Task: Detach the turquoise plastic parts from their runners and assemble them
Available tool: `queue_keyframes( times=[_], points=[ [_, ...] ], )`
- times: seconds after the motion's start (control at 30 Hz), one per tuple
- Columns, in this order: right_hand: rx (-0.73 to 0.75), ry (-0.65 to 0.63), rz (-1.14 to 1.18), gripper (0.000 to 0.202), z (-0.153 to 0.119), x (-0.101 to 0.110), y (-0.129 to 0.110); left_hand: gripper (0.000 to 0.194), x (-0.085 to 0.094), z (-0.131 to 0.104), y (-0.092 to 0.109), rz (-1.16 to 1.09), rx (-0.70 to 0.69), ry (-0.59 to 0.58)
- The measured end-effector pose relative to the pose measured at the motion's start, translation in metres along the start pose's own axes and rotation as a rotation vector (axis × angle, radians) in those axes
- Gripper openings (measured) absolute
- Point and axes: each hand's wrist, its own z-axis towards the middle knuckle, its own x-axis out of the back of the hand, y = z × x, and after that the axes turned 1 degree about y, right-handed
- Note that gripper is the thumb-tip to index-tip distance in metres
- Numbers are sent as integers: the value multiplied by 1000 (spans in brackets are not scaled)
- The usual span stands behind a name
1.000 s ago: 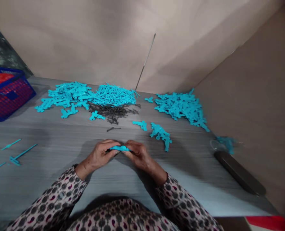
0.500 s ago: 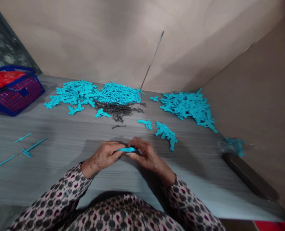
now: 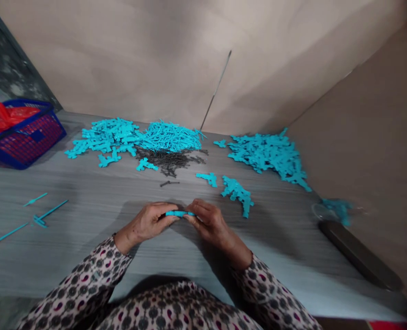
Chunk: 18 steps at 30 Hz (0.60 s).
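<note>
Between my two hands, above the table, is a turquoise plastic toy gun (image 3: 179, 214), seen edge-on. Thumb and fingers of my left hand (image 3: 152, 221) pinch its left end. At its right end, my right hand (image 3: 208, 221) grips it the same way. My fingers cover both ends, so its full outline is hidden. Just beyond my right hand lie a single gun-shaped piece (image 3: 207, 179) and a small cluster of similar pieces (image 3: 236, 191). A dark thin part (image 3: 169, 183) lies beyond my left hand.
Along the back wall are a left pile of turquoise gun-shaped pieces (image 3: 110, 135), a heap of thin turquoise sticks (image 3: 170, 136), dark thin parts (image 3: 167, 158) and a right pile (image 3: 268, 153). A blue basket (image 3: 31, 142) stands left; a long dark object (image 3: 358, 254) lies right.
The toy gun has turned slightly between my hands and now lies straighter and more level. My right fingers have shifted a little on its end. The piles have stayed put.
</note>
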Motion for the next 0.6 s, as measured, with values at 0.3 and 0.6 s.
queue_keyframes(
  times=[0.3, 0.6],
  points=[
    [-200, -43, 413, 31, 6, -4, -8, 29, -2, 0, 16, 152, -140, 69],
    [-201, -36, 361, 34, 3, -12, -3, 36, -12, 0, 10, 33, 3, 130]
  ],
)
